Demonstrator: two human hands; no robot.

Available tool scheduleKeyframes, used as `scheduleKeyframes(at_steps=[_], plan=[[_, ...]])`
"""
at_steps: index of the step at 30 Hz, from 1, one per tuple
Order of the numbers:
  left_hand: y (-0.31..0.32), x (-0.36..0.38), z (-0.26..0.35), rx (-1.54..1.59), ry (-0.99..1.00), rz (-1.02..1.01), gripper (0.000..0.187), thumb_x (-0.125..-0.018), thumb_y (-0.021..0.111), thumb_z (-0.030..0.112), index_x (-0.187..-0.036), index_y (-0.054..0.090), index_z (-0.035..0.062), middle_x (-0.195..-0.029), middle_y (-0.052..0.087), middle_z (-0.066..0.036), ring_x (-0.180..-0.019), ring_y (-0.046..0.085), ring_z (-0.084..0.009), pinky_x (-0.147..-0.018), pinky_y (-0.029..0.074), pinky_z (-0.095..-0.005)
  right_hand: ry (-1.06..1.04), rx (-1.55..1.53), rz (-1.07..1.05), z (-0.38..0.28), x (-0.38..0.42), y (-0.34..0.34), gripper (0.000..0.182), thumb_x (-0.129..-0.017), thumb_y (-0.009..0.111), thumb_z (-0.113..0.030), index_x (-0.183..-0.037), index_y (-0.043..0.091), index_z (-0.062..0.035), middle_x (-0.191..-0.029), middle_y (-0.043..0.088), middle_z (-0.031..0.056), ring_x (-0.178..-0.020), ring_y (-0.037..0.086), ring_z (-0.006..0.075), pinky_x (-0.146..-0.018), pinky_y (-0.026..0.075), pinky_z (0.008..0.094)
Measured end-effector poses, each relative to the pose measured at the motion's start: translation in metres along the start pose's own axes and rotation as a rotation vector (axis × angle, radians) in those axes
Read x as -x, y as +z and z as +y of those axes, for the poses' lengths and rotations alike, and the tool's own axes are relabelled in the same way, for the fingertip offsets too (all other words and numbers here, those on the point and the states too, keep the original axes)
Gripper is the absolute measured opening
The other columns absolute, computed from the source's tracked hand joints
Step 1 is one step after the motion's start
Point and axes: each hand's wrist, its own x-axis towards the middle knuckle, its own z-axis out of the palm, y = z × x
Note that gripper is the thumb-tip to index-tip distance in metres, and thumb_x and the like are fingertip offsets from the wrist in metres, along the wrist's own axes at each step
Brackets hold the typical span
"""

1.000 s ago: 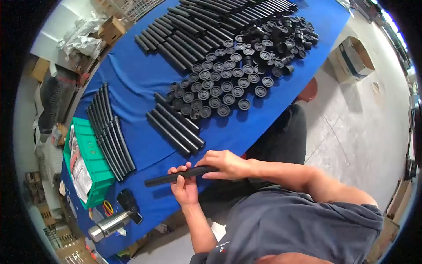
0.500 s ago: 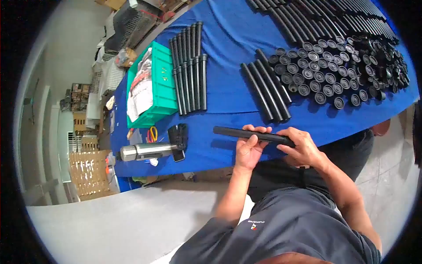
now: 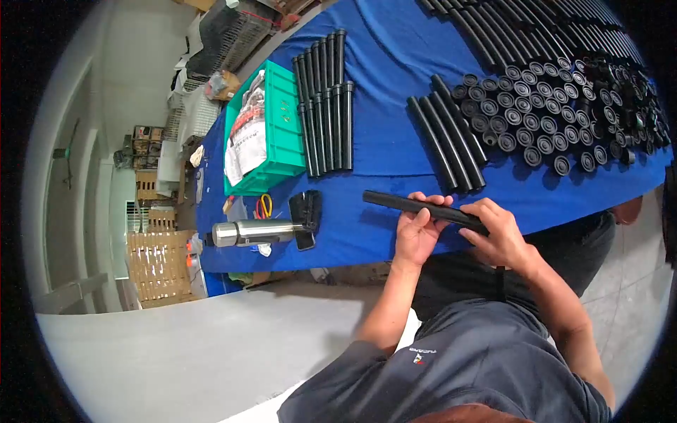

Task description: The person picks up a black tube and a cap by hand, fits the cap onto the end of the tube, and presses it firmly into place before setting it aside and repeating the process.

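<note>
A black tube is held between both hands above the near edge of the blue-covered table. My left hand has its fingers wrapped round the tube's middle, thumb on top. Fingers closed, my right hand grips the tube's right end and covers it. Beyond the hands lie several loose black tubes, and to their right a large group of round black caps.
A green crate with packaging stands at the left, beside several capped tubes. A steel bottle, a phone and yellow-handled scissors lie near the front edge. More tubes fill the far right.
The whole view has shifted, so the table and its items appear farther right. Both hands still hold the tube, with little change in grip.
</note>
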Motion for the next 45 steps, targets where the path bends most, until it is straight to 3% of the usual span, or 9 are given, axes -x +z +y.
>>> scheduleKeyframes(at_steps=[6, 10, 16, 18, 24, 29, 32, 37, 45], plan=[[0.006, 0.002, -0.001, 0.020, 0.046, -0.002, 0.030, -0.096, 0.067, 0.003, -0.123, 0.058, 0.0138, -0.132, 0.064, -0.016, -0.137, 0.052, -0.0352, -0.112, 0.046, -0.0562, 0.170, -0.120, -0.196, 0.001, -0.016, -0.017, 0.036, -0.088, 0.074, -0.018, -0.117, 0.066, 0.0017, -0.102, 0.070, 0.0221, -0.096, 0.068, 0.0384, -0.083, 0.054, 0.0443], [0.008, 0.002, 0.000, -0.088, 0.021, 0.022, 0.032, -0.095, 0.073, 0.016, -0.124, 0.061, 0.0115, -0.133, 0.064, -0.018, -0.135, 0.053, -0.0353, -0.110, 0.047, -0.0546, 0.013, 0.002, -0.060, 0.010, -0.002, -0.006, 0.035, -0.090, 0.074, -0.018, -0.119, 0.063, -0.0014, -0.100, 0.063, 0.0196, -0.094, 0.064, 0.0401, -0.081, 0.053, 0.0467], [-0.004, 0.002, 0.001, 0.016, 0.042, -0.073, 0.027, -0.097, 0.065, 0.005, -0.124, 0.060, 0.0058, -0.128, 0.064, -0.017, -0.135, 0.052, -0.0368, -0.113, 0.046, -0.0577, 0.138, -0.201, -0.150, 0.007, -0.005, -0.017, 0.036, -0.088, 0.076, -0.021, -0.116, 0.064, -0.0009, -0.097, 0.066, 0.0191, -0.092, 0.066, 0.0401, -0.081, 0.053, 0.0472], [0.001, 0.002, 0.002, 0.018, 0.028, 0.024, 0.029, -0.097, 0.065, 0.002, -0.125, 0.058, 0.0076, -0.133, 0.062, -0.020, -0.133, 0.054, -0.0380, -0.110, 0.048, -0.0588, -0.008, -0.099, -0.049, 0.014, 0.000, -0.010, 0.035, -0.090, 0.073, -0.019, -0.118, 0.061, -0.0016, -0.099, 0.063, 0.0187, -0.091, 0.064, 0.0405, -0.079, 0.053, 0.0481], [-0.002, 0.001, -0.001, -0.040, 0.052, -0.115, 0.032, -0.097, 0.066, 0.007, -0.128, 0.060, 0.0053, -0.136, 0.060, -0.020, -0.136, 0.051, -0.0362, -0.116, 0.042, -0.0560, 0.148, -0.160, -0.171, 0.002, -0.005, -0.024, 0.037, -0.092, 0.071, -0.023, -0.121, 0.063, -0.0006, -0.109, 0.065, 0.0213, -0.099, 0.066, 0.0388, -0.084, 0.054, 0.0457], [0.011, 0.002, 0.002, -0.067, 0.028, 0.046, 0.029, -0.095, 0.069, 0.007, -0.122, 0.061, 0.0101, -0.129, 0.065, -0.018, -0.132, 0.055, -0.0379, -0.113, 0.045, -0.0562, -0.065, -0.008, 0.016, 0.017, 0.000, 0.003, 0.036, -0.087, 0.077, -0.014, -0.118, 0.065, -0.0017, -0.107, 0.066, 0.0187, -0.097, 0.067, 0.0383, -0.081, 0.056, 0.0441], [0.002, 0.003, 0.000, 0.079, 0.036, 0.004, 0.024, -0.095, 0.068, 0.005, -0.118, 0.062, 0.0106, -0.128, 0.066, -0.017, -0.133, 0.055, -0.0375, -0.111, 0.047, -0.0551, 0.078, -0.090, -0.067, 0.008, -0.006, -0.012, 0.038, -0.083, 0.079, -0.013, -0.118, 0.066, -0.0029, -0.099, 0.067, 0.0167, -0.088, 0.069, 0.0353, -0.078, 0.055, 0.0409], [0.008, 0.001, 0.000, 0.006, -0.008, 0.005, 0.026, -0.099, 0.064, 0.007, -0.124, 0.060, 0.0099, -0.134, 0.063, -0.018, -0.138, 0.050, -0.0375, -0.115, 0.044, -0.0542, -0.087, 0.007, 0.114, 0.016, -0.001, 0.002, 0.036, -0.082, 0.080, -0.014, -0.114, 0.067, -0.0013, -0.094, 0.067, 0.0168, -0.086, 0.068, 0.0352, -0.074, 0.053, 0.0401], [0.008, -0.001, 0.001, 0.011, 0.003, 0.000, 0.028, -0.096, 0.066, 0.001, -0.122, 0.059, 0.0111, -0.131, 0.065, -0.019, -0.136, 0.053, -0.0377, -0.113, 0.047, -0.0534, 0.011, -0.071, 0.039, 0.013, -0.003, -0.008, 0.034, -0.085, 0.078, -0.012, -0.114, 0.066, -0.0009, -0.096, 0.065, 0.0163, -0.086, 0.066, 0.0356, -0.072, 0.052, 0.0421]])
